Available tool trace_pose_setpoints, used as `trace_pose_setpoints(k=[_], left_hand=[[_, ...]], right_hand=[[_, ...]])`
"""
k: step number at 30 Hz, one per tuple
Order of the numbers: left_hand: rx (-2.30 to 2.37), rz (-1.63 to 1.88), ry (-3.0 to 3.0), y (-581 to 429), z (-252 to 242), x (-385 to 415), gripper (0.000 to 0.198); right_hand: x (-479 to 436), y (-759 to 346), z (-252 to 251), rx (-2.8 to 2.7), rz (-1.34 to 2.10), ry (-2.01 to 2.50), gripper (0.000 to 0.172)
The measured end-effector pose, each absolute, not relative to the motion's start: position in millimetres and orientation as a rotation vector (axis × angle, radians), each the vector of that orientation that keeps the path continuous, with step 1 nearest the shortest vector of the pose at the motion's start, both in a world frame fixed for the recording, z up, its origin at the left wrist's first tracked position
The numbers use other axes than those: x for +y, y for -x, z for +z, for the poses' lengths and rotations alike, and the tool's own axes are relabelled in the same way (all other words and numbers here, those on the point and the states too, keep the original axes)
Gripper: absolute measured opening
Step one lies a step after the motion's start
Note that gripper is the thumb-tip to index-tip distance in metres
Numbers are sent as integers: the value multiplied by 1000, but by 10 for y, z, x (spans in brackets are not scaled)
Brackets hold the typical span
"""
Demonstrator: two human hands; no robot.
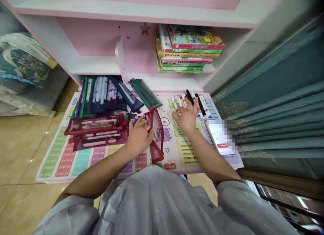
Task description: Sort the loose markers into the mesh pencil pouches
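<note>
My left hand (pixel 139 135) grips the edge of an open red mesh zip pouch (pixel 155 133), its fingers at the pouch's mouth. My right hand (pixel 186 115) rests with spread fingers on a loose group of white and black marker pens (pixel 201 105). I cannot tell whether it holds one. Another red mesh pouch (pixel 95 124) with pens inside lies left of my left hand. Behind it are dark blue mesh pouches (pixel 105 95) filled with pens and a green mesh pouch (pixel 145 94). All of these lie on a printed multiplication-table mat (pixel 63 157).
A smartphone (pixel 219 137) with a lit screen lies right of my right hand, near the desk's edge. A pink and white shelf (pixel 131 12) holding a stack of books (pixel 189 49) stands behind. A teal curtain (pixel 268 110) hangs to the right; a tiled floor (pixel 25 154) lies left.
</note>
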State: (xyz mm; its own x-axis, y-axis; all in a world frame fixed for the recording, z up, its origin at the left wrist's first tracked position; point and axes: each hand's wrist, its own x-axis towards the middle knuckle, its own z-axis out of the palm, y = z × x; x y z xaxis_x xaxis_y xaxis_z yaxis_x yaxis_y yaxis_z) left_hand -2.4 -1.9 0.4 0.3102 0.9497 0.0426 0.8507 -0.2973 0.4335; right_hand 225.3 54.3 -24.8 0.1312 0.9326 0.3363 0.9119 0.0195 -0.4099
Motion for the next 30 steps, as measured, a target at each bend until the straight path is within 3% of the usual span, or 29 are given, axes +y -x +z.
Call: trace_pose_setpoints(k=[5,11,22,30], left_hand=[[1613,425,-2262,35,-2,-15,29],[1623,421,-2246,29,22,-17,28],[1666,420,-2246,53,30,7,24],[1670,412,-2253,56,24,23,26]], right_hand=[[723,-2445,-372,-1712,44,2117,15],[757,-2395,-386,-1817,49,2102,15],[250,-2125,-52,-1866,436,1425,19],[42,-1861,24,-2051,615,1452,17]])
